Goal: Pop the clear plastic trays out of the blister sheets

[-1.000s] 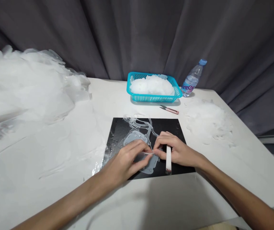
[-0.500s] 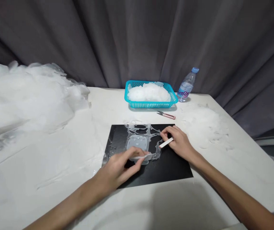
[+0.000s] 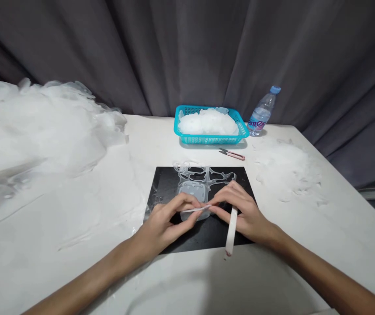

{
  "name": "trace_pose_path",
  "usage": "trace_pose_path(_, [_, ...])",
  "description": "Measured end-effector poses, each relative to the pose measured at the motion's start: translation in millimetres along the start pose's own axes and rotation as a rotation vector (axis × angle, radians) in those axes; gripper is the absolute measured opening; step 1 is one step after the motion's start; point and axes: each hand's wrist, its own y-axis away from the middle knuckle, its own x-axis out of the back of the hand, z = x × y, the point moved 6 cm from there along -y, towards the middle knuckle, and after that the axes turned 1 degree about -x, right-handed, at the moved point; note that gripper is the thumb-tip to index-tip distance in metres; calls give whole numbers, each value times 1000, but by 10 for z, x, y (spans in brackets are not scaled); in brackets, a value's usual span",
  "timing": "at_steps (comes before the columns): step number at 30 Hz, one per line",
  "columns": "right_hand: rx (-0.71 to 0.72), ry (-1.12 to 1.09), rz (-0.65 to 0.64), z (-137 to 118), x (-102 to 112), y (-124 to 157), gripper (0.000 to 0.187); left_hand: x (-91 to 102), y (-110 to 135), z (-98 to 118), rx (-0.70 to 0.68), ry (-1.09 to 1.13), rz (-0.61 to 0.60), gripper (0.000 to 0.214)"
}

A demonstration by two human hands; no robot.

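My left hand (image 3: 169, 221) is closed in a pinch on a thin, translucent flat piece (image 3: 193, 210), held edge-on above the black mat (image 3: 203, 238). At the right end of that piece, the fingertips of my right hand (image 3: 248, 214) pinch together. A slim white stick-like tool (image 3: 231, 232) with a reddish tip is also tucked in my right hand, pointing down toward me. Behind the fingers, a clear moulded sheet (image 3: 192, 189) with a rounded-square panel and a web of thin strips (image 3: 207, 174) lies on the mat, partly hidden by both hands.
A turquoise basket (image 3: 213, 140) of translucent white pieces (image 3: 210, 122) stands at the back, beside a water bottle (image 3: 262, 114). Pink-handled thread snips (image 3: 232, 154) lie before it. A large translucent heap (image 3: 50, 127) fills the left; scraps (image 3: 286, 164) lie at right.
My right hand has come from the strips at the right to meet my left fingertips at the flat piece. The white tool has swung round to point toward me. The view has shifted slightly.
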Motion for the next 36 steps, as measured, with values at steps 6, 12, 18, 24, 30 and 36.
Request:
trace_pose_path(6, [53,80,4,-1,-14,21,6,19,2,-21,50,-7,24,18])
trace_pose_path(12, [159,199,-1,-46,-63,67,15,27,1,-35,115,94,-10,21])
trace_pose_path(18, [137,169,31,-40,-63,80,14,27,6,-66,136,94,-31,17])
trace_pose_path(24, [-35,32,40,94,-87,98,8,-6,-74,-91,170,258,-41,24])
trace_pose_path(30, [-100,-31,7,132,-117,123,20,-52,-164,-109,283,603,-66,21])
trace_pose_path(36, [-106,-64,-10,127,-108,108,35,-52,-171,-118,319,612,-82,28])
